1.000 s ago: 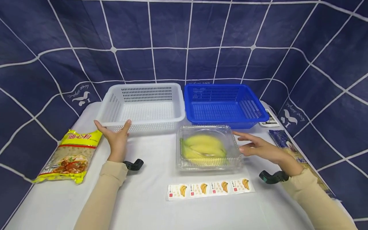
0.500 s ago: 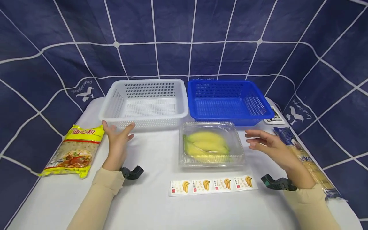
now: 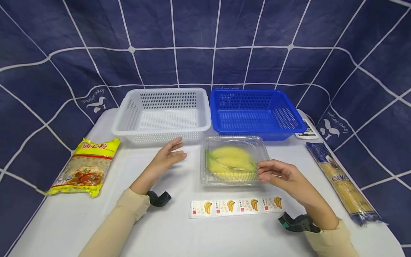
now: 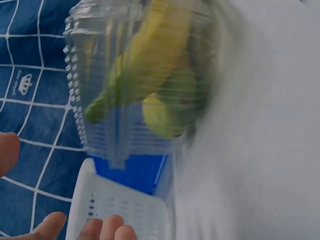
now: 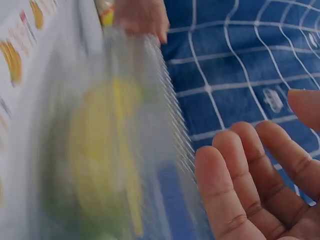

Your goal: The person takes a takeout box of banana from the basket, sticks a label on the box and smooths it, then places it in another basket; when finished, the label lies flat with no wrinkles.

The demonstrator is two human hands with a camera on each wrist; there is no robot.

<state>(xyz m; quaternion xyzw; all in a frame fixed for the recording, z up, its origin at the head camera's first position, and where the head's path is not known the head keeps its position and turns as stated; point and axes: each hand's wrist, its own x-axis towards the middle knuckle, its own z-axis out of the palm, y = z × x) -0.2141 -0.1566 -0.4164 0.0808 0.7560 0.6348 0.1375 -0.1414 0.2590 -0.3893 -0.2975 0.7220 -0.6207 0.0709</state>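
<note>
Right hand (image 3: 285, 179): fingers relaxed, gripping nothing, at right side of clear plastic lidded container (image 3: 258, 150) holding yellow-green bananas (image 3: 230, 162); contact unclear | left hand (image 3: 163, 160): relaxed, holding nothing, left of container | container: in front of blue perforated plastic basket (image 3: 245, 119)

At the back of the counter (image 3: 240, 237), the left basket (image 3: 160, 136) and the right basket (image 3: 260, 135) sit side by side, cloth (image 3: 192, 64) behind them. Just before the right basket lies the clamshell box (image 3: 210, 142), bananas (image 3: 231, 160) inside it, and in front of that the sticker strip (image 3: 236, 207). The macaroni bag (image 3: 85, 167) lies at far left, the spaghetti packet (image 3: 341, 182) along the right edge. Before the left basket, the left grip (image 3: 162, 159) is between bag and box; the right grip (image 3: 285, 176) is at the box's right side.
</note>
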